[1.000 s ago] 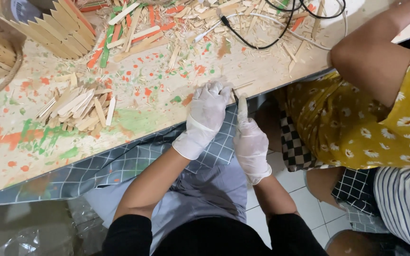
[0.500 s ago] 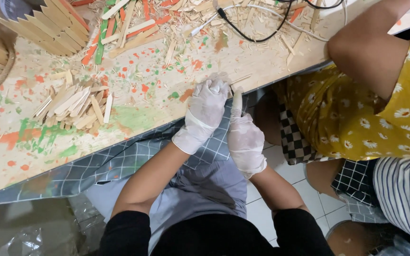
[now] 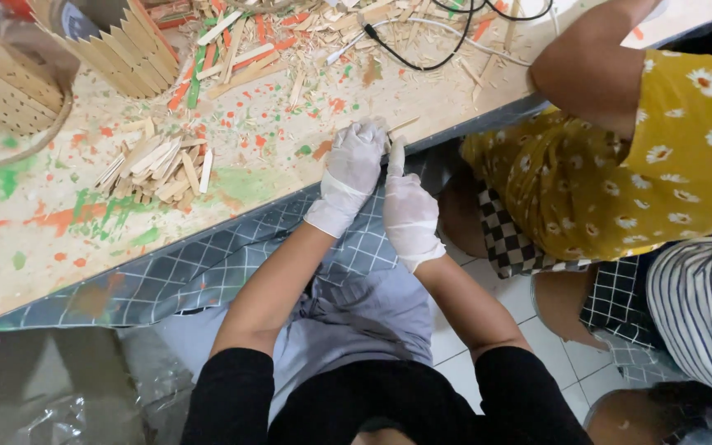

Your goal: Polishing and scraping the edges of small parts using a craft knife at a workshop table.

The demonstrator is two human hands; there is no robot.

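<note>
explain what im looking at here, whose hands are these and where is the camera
The camera is worn on a person's head and looks straight down, so the two arms coming up from the bottom belong to that person. Both hands wear thin white gloves. The left hand rests at the edge of a paint-stained wooden table, and the right hand grips a thin pale wooden stick just off that edge. The hands are close together, almost touching.

On the table lie a small pile of flat wooden sticks, many loose sticks and chips, some painted orange or green, a black cable, and a container built from sticks at the top left.

The arm and yellow flowered clothing on the right belong to another person sitting alongside.
</note>
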